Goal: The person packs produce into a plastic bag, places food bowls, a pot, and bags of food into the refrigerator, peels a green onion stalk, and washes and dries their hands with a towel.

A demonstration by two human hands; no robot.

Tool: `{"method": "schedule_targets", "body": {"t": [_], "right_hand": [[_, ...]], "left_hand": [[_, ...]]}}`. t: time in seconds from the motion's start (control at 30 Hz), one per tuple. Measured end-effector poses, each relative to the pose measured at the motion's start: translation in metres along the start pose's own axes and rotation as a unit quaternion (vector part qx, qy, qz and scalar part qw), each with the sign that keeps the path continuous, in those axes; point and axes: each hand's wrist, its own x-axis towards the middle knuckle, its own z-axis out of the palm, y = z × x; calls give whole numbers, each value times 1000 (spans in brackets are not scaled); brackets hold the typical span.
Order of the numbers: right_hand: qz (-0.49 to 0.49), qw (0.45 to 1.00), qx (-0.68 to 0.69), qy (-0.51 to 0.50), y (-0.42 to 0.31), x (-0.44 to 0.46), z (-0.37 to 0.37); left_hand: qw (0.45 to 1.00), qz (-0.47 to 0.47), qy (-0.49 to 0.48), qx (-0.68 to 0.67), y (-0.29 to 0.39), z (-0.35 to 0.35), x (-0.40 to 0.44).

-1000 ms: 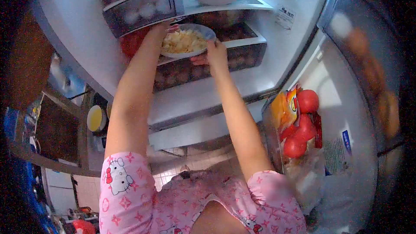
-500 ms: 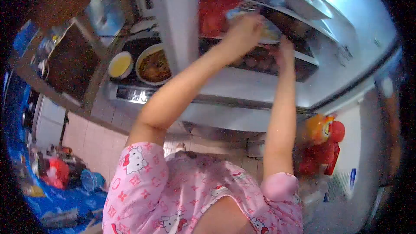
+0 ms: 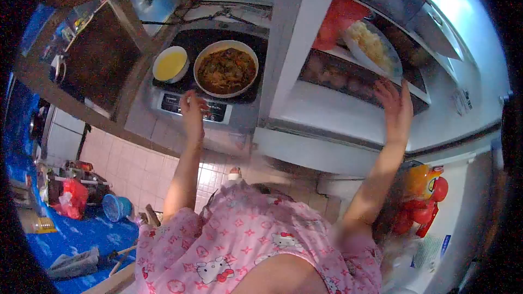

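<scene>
My left hand (image 3: 193,110) is over the front edge of the black cooktop (image 3: 220,110), its fingers loosely apart and nothing visible in them. Just beyond it stand a small white bowl of yellow liquid (image 3: 170,65) and a larger white bowl of brown, saucy food (image 3: 226,69). My right hand (image 3: 393,103) is in the open fridge, fingers spread. Its fingertips are at the near edge of a white plate of pale yellow food (image 3: 372,48); whether they touch it I cannot tell. The plate rests on a shelf beside a red bag (image 3: 339,20).
Below the plate is a fridge drawer (image 3: 343,80) with round items. The open fridge door at right holds red round items (image 3: 423,215) and an orange packet (image 3: 417,181). At lower left are a blue tub (image 3: 117,207) and a red bag (image 3: 73,198) on a blue cover.
The view has swung left. My left hand has let go of the plate and moved to the cooktop. My right hand has opened, and the plate now rests on the fridge shelf.
</scene>
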Motion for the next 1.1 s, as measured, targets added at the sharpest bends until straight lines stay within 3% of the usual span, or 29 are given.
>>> {"method": "schedule_targets", "body": {"t": [0.1,0.2,0.43,0.63,0.83,0.93,1.03,1.1], "right_hand": [[-71,996,-30,46,1,-31,15],[-89,982,-54,156,-3,-65,19],[-95,985,-134,58,-10,-104,43],[-69,975,-200,64,-5,-108,68],[-62,966,-242,72,-4,-111,76],[-59,969,-233,56,1,-111,71],[-24,972,-231,21,11,-112,62],[39,970,-239,-14,15,-113,59]], "left_hand": [[994,-104,-33,1,-52,-4,31],[976,-127,-134,-114,-87,-5,74],[930,-224,-250,-148,-87,-14,109],[911,-294,-215,-194,-81,-15,118],[924,-263,-191,-201,-75,-26,107],[949,-283,-73,-117,-55,-31,93],[970,-216,-101,-54,-29,-39,64],[963,-239,-103,-64,-34,-58,64]]}}
